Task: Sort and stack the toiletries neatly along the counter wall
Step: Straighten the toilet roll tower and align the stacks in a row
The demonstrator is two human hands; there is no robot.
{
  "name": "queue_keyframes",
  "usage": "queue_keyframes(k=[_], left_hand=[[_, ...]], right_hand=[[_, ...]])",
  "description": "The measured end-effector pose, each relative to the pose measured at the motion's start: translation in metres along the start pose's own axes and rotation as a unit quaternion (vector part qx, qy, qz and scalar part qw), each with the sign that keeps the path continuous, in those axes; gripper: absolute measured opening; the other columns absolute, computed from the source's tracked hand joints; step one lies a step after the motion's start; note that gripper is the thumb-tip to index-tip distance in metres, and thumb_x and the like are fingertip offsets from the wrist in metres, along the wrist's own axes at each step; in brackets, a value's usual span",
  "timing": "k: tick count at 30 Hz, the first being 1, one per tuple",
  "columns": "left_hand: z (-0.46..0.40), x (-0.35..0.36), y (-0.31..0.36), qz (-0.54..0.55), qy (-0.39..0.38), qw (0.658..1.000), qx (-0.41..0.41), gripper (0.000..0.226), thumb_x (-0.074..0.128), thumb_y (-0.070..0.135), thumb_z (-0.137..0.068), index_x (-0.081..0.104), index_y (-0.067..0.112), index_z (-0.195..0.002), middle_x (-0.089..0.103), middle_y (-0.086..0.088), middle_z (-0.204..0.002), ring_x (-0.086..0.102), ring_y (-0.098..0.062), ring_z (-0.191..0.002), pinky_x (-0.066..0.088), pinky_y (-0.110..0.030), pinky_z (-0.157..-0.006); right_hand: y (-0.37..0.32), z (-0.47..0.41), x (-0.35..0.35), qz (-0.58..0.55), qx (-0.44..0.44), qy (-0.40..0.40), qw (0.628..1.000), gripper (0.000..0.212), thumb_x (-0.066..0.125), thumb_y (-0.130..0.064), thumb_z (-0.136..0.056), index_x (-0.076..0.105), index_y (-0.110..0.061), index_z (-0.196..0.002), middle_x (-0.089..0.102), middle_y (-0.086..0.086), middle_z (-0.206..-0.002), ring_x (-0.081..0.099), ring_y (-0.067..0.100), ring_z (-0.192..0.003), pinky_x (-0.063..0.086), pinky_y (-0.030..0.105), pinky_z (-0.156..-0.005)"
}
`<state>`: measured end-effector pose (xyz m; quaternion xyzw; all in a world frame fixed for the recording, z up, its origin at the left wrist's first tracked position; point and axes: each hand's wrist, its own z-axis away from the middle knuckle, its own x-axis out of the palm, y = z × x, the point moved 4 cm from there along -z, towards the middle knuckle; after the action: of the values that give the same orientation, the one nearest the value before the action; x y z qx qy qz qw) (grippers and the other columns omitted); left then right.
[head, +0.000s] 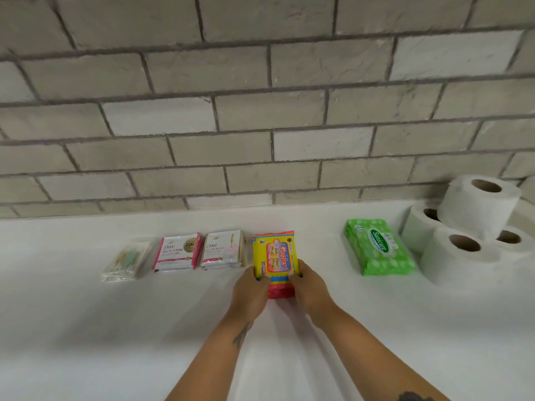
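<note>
Left hand (251, 290): on the near left edge of the Giggles wipes pack (275, 257), fingers curled round that edge, thumb on top.
Right hand (311, 287): mirrors it on the near right edge of the same pack, fingers wrapped round the side.
Giggles wipes pack: yellow with red ends, lying flat on the counter (86, 328), long side running away from the person, held between both hands at its near end. A red edge shows just below it between the hands; whether that is a second pack underneath cannot be told.
Dove sachets, white stack (223, 250): just left of the Giggles pack, lying flat, several layers visible at the edges.
Dove sachets, pink-edged stack (178, 252): just left of the white stack, also flat and layered.
Clear packet (127, 260): leftmost in the row, transparent, with pale sticks inside; contents too blurred to name.
Sanicare wipes pack (377, 246): green, flat, well to the right of the Giggles pack with bare counter between them, looks like more than one stacked.
Toilet paper rolls (466, 227): at the far right, just beside the green pack, three standing on end with a fourth resting on top.
Wall (260, 111): grey brick-pattern tiles behind the counter; the row of toiletries lies near it, not touching.
</note>
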<state>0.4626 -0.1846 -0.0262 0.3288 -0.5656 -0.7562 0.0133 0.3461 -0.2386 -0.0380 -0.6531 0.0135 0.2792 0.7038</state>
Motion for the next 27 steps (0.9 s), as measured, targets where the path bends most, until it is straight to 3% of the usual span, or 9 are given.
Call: queue_keyframes(k=[11, 17, 20, 24, 27], left_hand=[[0.051, 0.021, 0.005, -0.014, -0.074, 0.997, 0.018, 0.030, 0.059, 0.017, -0.085, 0.061, 0.022, -0.114, 0.067, 0.002, -0.104, 0.059, -0.010, -0.084, 0.038, -0.009, -0.059], [0.064, 0.038, 0.008, -0.021, -0.111, 0.994, 0.015, 0.040, 0.071, 0.020, -0.071, 0.065, 0.027, -0.109, 0.071, 0.006, -0.097, 0.065, -0.009, -0.085, 0.047, -0.016, -0.066], [0.068, 0.047, 0.010, -0.035, -0.120, 0.992, 0.029, 0.047, 0.077, 0.024, -0.068, 0.063, 0.027, -0.112, 0.070, 0.007, -0.100, 0.065, -0.006, -0.085, 0.044, -0.011, -0.064], [0.070, 0.052, 0.010, -0.053, -0.114, 0.991, 0.045, 0.059, 0.083, 0.027, -0.063, 0.058, 0.026, -0.116, 0.069, 0.008, -0.104, 0.063, -0.006, -0.085, 0.040, -0.004, -0.061], [0.070, 0.051, 0.009, -0.072, -0.111, 0.990, 0.053, 0.063, 0.085, 0.028, -0.061, 0.058, 0.025, -0.118, 0.068, 0.009, -0.106, 0.059, 0.000, -0.080, 0.039, 0.000, -0.056]], right_hand=[[0.026, 0.046, -0.034, 0.000, -0.009, 0.002, 1.000, 0.031, 0.043, -0.016, -0.097, 0.056, -0.025, -0.123, 0.065, -0.003, -0.114, 0.060, 0.015, -0.103, 0.045, 0.030, -0.089], [0.039, 0.060, -0.053, 0.003, -0.009, 0.012, 1.000, 0.032, 0.045, -0.015, -0.095, 0.058, -0.027, -0.122, 0.066, -0.006, -0.113, 0.060, 0.014, -0.102, 0.045, 0.027, -0.088], [0.042, 0.064, -0.064, 0.006, -0.004, 0.008, 1.000, 0.031, 0.046, -0.017, -0.096, 0.056, -0.028, -0.123, 0.065, -0.007, -0.114, 0.060, 0.014, -0.104, 0.045, 0.026, -0.089], [0.043, 0.065, -0.072, 0.016, -0.018, -0.005, 1.000, 0.036, 0.045, -0.029, -0.091, 0.052, -0.030, -0.126, 0.065, -0.009, -0.117, 0.059, 0.014, -0.109, 0.046, 0.033, -0.096], [0.041, 0.067, -0.073, 0.019, -0.022, -0.021, 0.999, 0.038, 0.042, -0.035, -0.091, 0.051, -0.032, -0.127, 0.064, -0.010, -0.116, 0.059, 0.011, -0.108, 0.045, 0.024, -0.091]])
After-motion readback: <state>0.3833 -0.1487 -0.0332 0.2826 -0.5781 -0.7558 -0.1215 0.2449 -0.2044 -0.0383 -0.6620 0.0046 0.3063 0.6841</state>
